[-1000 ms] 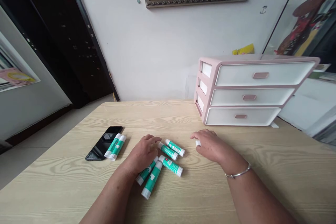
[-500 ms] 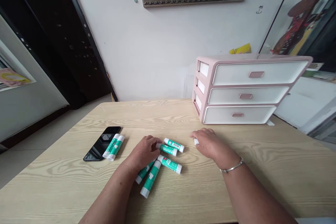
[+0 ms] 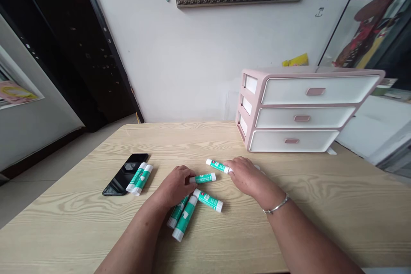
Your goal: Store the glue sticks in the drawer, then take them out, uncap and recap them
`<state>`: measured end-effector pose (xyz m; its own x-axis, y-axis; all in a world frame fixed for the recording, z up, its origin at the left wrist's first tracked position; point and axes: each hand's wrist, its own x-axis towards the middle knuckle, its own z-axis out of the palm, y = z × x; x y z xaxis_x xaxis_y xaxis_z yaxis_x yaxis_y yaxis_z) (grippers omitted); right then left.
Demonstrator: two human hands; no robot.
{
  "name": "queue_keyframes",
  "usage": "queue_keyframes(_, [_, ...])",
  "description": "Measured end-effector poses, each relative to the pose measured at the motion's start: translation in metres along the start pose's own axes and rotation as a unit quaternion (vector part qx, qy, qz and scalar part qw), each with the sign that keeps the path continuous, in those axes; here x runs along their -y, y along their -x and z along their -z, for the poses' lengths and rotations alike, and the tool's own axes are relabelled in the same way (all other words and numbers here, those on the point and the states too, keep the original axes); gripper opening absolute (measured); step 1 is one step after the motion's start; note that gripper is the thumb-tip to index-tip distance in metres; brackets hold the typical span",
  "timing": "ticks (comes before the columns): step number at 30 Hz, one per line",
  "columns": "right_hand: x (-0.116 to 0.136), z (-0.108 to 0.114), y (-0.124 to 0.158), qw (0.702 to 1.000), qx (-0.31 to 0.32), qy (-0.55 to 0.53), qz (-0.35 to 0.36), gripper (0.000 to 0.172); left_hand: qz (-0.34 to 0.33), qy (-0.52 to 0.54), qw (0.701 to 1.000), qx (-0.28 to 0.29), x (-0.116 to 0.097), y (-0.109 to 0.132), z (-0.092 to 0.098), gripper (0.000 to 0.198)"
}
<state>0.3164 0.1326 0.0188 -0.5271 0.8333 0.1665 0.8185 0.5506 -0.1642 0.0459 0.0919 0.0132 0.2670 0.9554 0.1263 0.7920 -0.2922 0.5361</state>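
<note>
Pinching the left end of a nearly crosswise glue stick with the left hand, and curling the right hand over the near end of a second stick, slanting away leftward between both hands over the worktop, too hidden to tell whether gripped.

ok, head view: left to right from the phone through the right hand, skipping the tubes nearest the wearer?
Black phone → tube pair → left hand → tube at that hand → another tube → right hand.
</note>
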Motion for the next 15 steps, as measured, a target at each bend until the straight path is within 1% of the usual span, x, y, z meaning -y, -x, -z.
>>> queue_keyframes(4, [0.001,-0.001,-0.001,0.999,0.006,-0.040,0.026,0.030,0.004,0.023,1.000,-0.006,-0.001,0.003,0.001,0.025])
queue_keyframes(7, [0.006,0.000,0.000,0.999,-0.006,-0.036,0.026,0.031,-0.001,0.045,0.999,-0.005,-0.001,0.002,0.000,0.025])
queue_keyframes(9, [0.010,-0.002,-0.001,0.999,-0.011,-0.020,0.025,0.033,-0.005,0.037,0.999,-0.019,-0.003,0.000,-0.002,0.027])
queue_keyframes(11, [0.014,-0.005,-0.002,1.000,-0.001,-0.011,0.029,0.033,-0.002,0.014,1.000,-0.028,-0.004,-0.004,-0.005,0.032])
queue_keyframes(13, [0.019,-0.008,-0.003,0.999,0.009,-0.011,0.040,0.030,0.007,-0.008,1.000,-0.025,-0.006,-0.006,-0.008,0.038])
queue_keyframes(15, [0.025,-0.008,-0.002,0.998,0.005,-0.011,0.059,0.029,0.013,-0.024,0.999,-0.020,-0.006,-0.008,-0.010,0.040])
